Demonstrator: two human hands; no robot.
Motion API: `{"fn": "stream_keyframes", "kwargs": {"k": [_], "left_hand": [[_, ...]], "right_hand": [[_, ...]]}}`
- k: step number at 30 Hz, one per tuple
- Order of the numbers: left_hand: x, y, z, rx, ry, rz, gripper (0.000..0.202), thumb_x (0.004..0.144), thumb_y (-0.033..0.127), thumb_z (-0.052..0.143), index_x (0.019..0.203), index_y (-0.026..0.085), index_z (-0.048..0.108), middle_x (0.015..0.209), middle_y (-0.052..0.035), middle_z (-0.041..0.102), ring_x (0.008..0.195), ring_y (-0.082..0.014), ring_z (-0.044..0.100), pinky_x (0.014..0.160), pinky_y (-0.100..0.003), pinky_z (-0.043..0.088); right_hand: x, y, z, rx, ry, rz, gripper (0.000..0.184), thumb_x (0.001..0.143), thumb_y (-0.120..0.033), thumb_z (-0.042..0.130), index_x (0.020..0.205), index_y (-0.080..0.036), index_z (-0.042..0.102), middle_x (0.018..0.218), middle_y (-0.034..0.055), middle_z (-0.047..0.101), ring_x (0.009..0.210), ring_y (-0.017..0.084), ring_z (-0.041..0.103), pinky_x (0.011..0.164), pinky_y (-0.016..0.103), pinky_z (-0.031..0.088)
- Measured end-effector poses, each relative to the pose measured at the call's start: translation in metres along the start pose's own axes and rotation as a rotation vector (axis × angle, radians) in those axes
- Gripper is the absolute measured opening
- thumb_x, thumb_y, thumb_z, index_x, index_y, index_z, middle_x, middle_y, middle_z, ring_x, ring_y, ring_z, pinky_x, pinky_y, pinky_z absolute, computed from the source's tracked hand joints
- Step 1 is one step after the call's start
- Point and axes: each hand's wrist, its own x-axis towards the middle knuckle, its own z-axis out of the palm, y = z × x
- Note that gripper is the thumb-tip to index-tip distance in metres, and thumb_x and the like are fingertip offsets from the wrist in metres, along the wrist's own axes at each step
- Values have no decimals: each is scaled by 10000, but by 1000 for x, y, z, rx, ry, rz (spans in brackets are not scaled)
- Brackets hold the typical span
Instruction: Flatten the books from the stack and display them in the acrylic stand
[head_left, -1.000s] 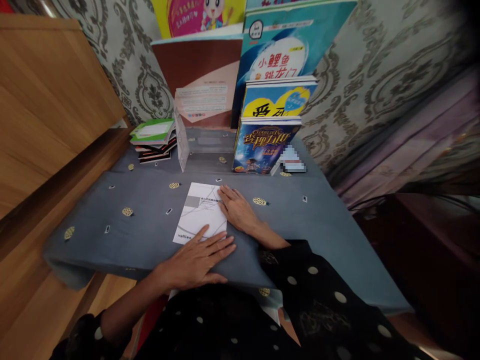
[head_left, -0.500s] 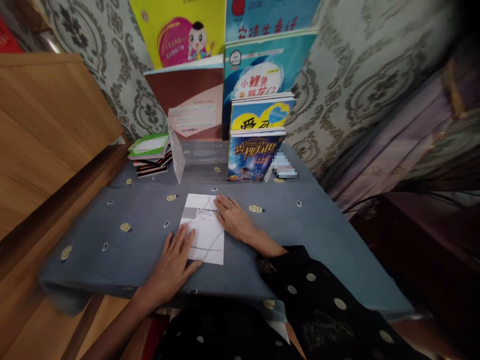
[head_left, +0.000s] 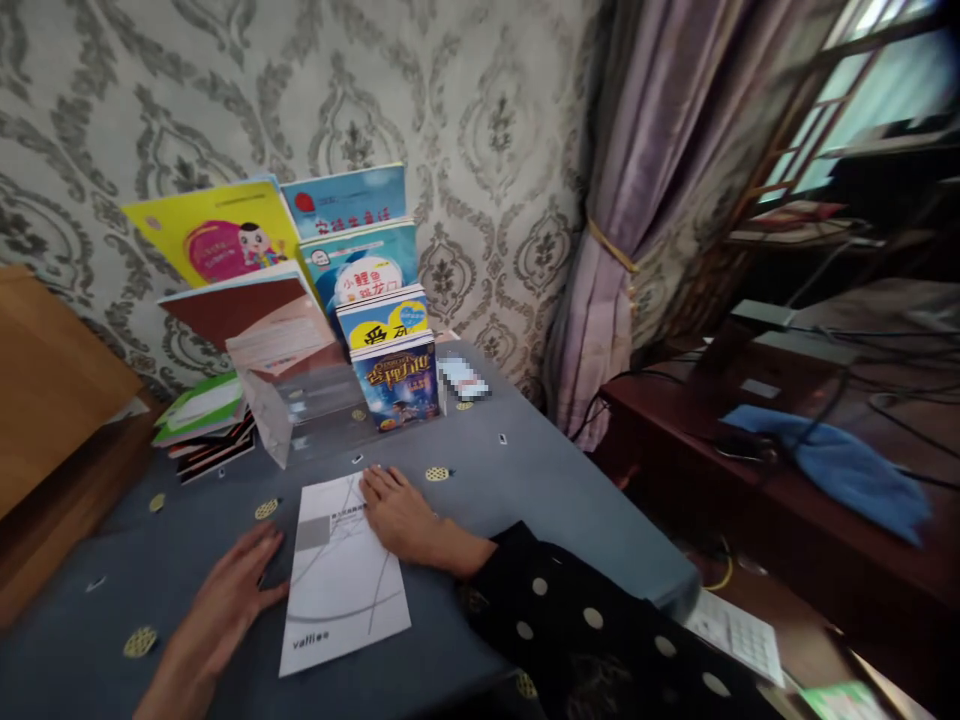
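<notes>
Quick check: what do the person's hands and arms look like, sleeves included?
The left hand and right hand are ungloved. The right sleeve is long and black, with pale round dots. No sleeve shows on the visible left forearm.

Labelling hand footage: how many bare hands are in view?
2: the bare left hand at the left edge of the white printed paper booklet, and the bare right hand resting on its upper right part.
</notes>
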Motion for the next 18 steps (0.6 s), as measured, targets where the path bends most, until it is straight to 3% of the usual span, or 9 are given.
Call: {"fn": "stream_keyframes", "kwargs": {"k": [5,10,13,15,18], "left_hand": [[-7,-12,25,5,-66,-175,375,725,75,725,1087,140,652,964,-107,762,1032,-292,704,769,-331,615],[-11,-17,44,82,-181,-152,526,656,116,804,1152,85,629,928,-132,766,901,-307,734,682,-322,612],[-14,8,42,185,-193,-1,703,594,255,866,1233,129,601,989,-109,763,890,-319,732,562,-286,584],[-20,29,38,325,-204,197,733,619,365,851,1276,170,590,1069,-89,749,954,-327,716,565,-274,577],[-31,48,33,658,-132,619,554,811,481,666,1293,216,608,1228,-60,695,1142,-326,641,855,-339,570]], "right_hand": [[-3,1,-1,0,25,-5,426,969,-194,435,1355,-26,503,1436,214,506,1363,278,443,1133,456,361],[-1,2,-9,85,16,64,410,969,-228,459,1335,-53,521,1417,211,527,1352,257,459,1127,430,372],[3,6,-17,202,56,166,419,950,-244,499,1335,-80,522,1413,208,532,1312,265,501,1086,436,416],[7,12,-22,343,146,256,385,926,-233,530,1284,-96,572,1375,194,572,1280,271,534,1064,434,435],[13,32,-26,526,275,341,301,957,-245,459,1161,-141,655,1210,138,692,1169,235,619,1019,389,471]]}}
